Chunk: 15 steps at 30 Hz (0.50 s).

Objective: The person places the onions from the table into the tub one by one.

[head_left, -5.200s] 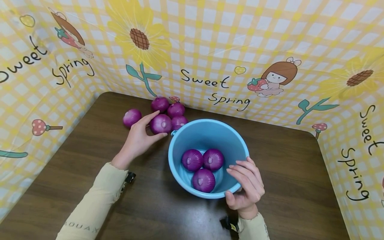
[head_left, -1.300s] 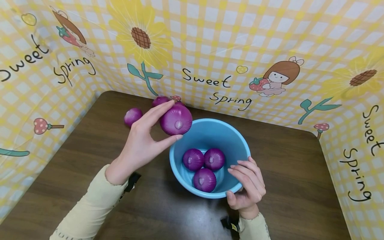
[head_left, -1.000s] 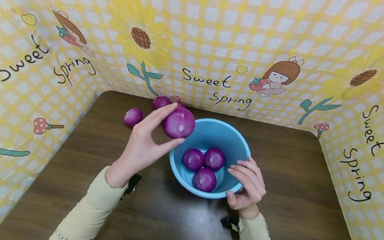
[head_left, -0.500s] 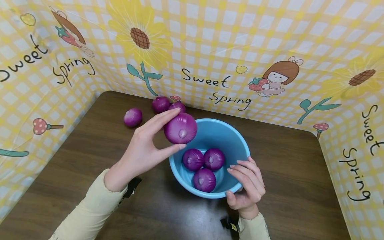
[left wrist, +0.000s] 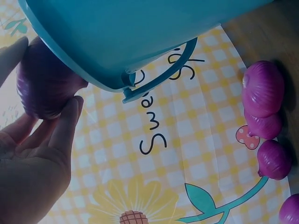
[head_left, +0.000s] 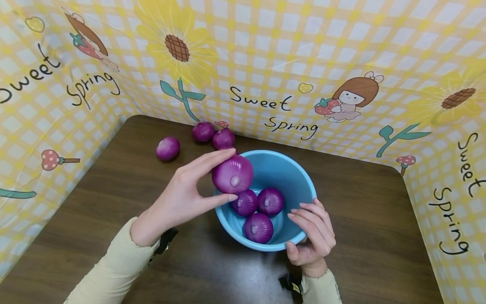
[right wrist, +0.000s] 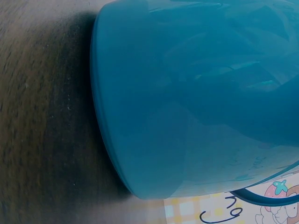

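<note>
**Brown table (head_left: 372,219) between checked cloth walls (head_left: 273,46)**

The table is wood-grained, with rounded far corners (head_left: 390,174). The cloth walls rise along its back, left and right, checked in yellow, peach and white. Printed on them are sunflowers (head_left: 176,47), cartoon girls (head_left: 353,95) with strawberries (head_left: 327,107), and the words "Sweet Spring" in black. A pale patch of light (head_left: 247,272) shines on the near tabletop.

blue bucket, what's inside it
Inside the blue bucket lie three red onions. The red onion pinched in the left hand covers some of the inner wall; the right hand covers another part.
</note>
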Each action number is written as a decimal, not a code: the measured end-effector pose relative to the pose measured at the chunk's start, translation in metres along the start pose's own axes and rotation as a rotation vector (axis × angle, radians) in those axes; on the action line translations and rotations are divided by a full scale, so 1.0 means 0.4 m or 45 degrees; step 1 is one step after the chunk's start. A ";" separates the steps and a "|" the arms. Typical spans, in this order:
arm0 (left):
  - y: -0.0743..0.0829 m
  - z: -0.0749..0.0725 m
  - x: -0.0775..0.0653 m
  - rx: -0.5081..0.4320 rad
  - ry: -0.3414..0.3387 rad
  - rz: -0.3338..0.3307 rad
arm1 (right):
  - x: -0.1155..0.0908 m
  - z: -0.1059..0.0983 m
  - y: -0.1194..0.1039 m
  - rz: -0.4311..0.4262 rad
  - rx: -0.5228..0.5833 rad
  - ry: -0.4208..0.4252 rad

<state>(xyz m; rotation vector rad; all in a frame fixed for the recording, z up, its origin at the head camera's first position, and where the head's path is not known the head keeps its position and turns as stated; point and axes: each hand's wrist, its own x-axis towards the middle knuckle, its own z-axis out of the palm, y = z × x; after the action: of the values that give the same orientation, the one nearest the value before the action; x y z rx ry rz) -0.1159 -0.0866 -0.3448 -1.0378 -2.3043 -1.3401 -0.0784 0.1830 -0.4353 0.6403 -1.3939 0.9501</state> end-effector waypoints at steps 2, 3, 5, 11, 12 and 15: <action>-0.001 0.001 -0.001 -0.002 -0.024 0.002 | 0.000 0.000 0.000 -0.003 0.002 0.001; -0.002 0.001 -0.002 -0.001 -0.035 0.003 | 0.001 0.000 0.000 -0.004 0.003 0.002; -0.004 0.002 -0.002 -0.009 -0.059 0.006 | 0.001 0.001 0.001 -0.008 0.007 0.006; -0.010 0.004 -0.002 -0.036 -0.147 0.019 | 0.002 0.000 0.001 -0.012 0.014 0.006; -0.011 0.004 -0.002 -0.040 -0.165 0.018 | 0.002 0.000 0.001 -0.010 0.013 0.004; -0.012 0.005 -0.004 -0.046 -0.210 0.009 | 0.002 -0.001 0.001 -0.005 0.012 -0.004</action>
<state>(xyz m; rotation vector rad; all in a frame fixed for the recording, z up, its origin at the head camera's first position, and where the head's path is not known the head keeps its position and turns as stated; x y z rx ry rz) -0.1179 -0.0869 -0.3497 -1.2090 -2.3982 -1.3438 -0.0786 0.1835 -0.4347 0.6514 -1.3909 0.9531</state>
